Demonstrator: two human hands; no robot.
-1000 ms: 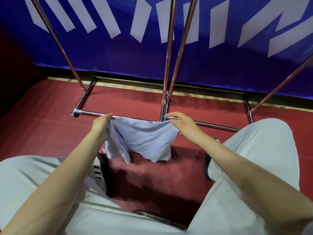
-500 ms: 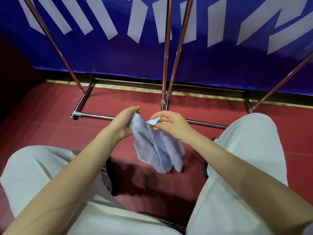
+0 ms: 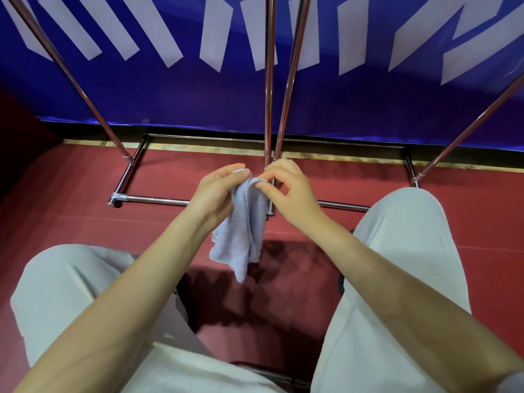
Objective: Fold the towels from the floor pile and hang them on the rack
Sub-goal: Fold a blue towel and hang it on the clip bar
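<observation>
Soft, matt cloth towel (image 3: pixel 241 231) pinched between the fingers (image 3: pixel 241 173); beyond them, glossy smooth metal rack (image 3: pixel 268 95) on matt red floor (image 3: pixel 71 194).

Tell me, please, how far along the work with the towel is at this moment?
Done: the light blue towel is off the floor and doubled over, its top corners brought together. In hand: the left hand and right hand pinch those corners while the rest hangs down. Left: finishing the fold and hanging it; only the legs and base of the rack show, with no towel on them.
</observation>
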